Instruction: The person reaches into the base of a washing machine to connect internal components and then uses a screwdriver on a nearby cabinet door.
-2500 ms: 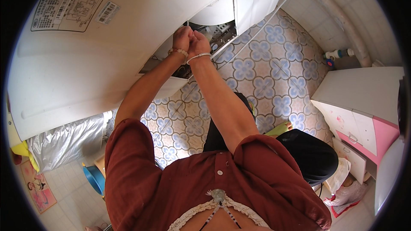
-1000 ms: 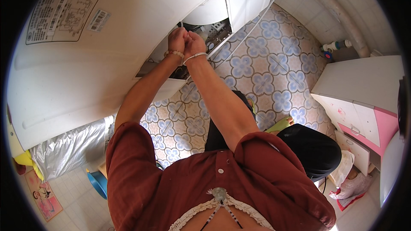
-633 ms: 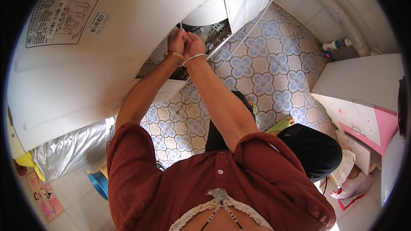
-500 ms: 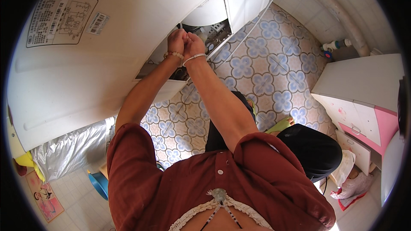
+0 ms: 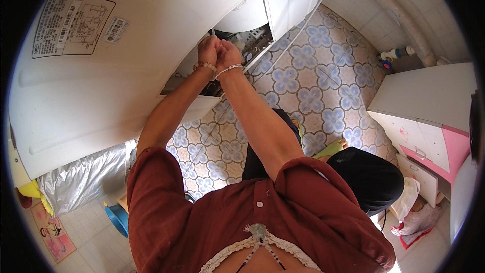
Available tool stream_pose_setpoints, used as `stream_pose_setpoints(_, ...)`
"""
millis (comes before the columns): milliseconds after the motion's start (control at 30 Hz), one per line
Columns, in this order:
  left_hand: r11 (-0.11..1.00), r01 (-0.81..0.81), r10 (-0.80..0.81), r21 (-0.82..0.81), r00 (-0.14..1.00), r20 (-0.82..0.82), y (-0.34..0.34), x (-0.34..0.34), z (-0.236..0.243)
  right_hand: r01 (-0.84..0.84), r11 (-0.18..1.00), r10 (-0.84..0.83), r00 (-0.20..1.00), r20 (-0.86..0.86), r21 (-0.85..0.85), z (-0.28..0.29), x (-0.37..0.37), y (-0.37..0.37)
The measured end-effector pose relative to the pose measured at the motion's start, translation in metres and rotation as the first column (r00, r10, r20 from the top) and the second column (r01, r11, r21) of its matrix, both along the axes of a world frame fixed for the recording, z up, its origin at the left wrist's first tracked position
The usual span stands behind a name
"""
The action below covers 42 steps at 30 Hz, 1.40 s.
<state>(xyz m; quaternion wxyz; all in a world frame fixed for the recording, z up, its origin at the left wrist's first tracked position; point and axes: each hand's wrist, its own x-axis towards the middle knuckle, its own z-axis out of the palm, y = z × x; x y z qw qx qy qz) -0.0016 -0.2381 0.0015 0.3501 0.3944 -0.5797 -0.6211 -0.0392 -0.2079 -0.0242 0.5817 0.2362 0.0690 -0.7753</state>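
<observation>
A white washing machine (image 5: 136, 65) fills the upper left, with a rectangular opening in its panel. Inside the opening show a white rounded tub (image 5: 247, 17) and a perforated metal bracket (image 5: 258, 35). My left hand (image 5: 207, 50) and my right hand (image 5: 230, 54) meet at the middle of this opening. Both are closed, fingers curled in and pressed side by side. Whatever they grip is hidden behind the knuckles. A beaded bracelet (image 5: 204, 65) circles my left wrist and a white band (image 5: 228, 70) my right one.
A thin white hose (image 5: 303, 28) runs slanting past the machine's right edge. Patterned tiles (image 5: 308, 76) cover the floor. A white-and-pink cabinet (image 5: 419, 96) stands at right, below a wall pipe (image 5: 404, 15). Silver sheeting (image 5: 86, 177) and a blue basin (image 5: 117, 217) are at lower left.
Both hands stay together at the opening, with hardly any visible shift. The view has moved very slightly.
</observation>
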Motion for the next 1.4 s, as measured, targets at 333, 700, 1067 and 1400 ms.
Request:
stream_pose_setpoints(333, 0.997, 0.005, -0.003, -0.075, 1.0, 0.025, -0.004, 0.001, -0.005, -0.017, 1.0, 0.016, 1.0, -0.011, -0.015, 0.002, 0.0, 0.001)
stream_pose_setpoints(700, 0.999, -0.038, 0.038, 0.011, 0.999, 0.022, -0.007, -0.001, -0.009, 0.016, 1.0, -0.016, 0.998, 0.064, 0.01, -0.013, 0.003, -0.012)
stream_pose_setpoints(1067, 1.0, 0.0, 0.001, 0.016, 1.0, -0.019, -0.01, 0.001, -0.014, 0.046, 0.999, -0.045, 0.998, 0.046, -0.022, -0.014, 0.005, -0.01)
stream_pose_setpoints(1400, 0.998, -0.02, 0.021, 0.052, 1.0, -0.021, -0.009, 0.0, -0.012, 0.026, 0.998, -0.025, 1.0, 0.006, -0.058, -0.021, 0.004, -0.011)
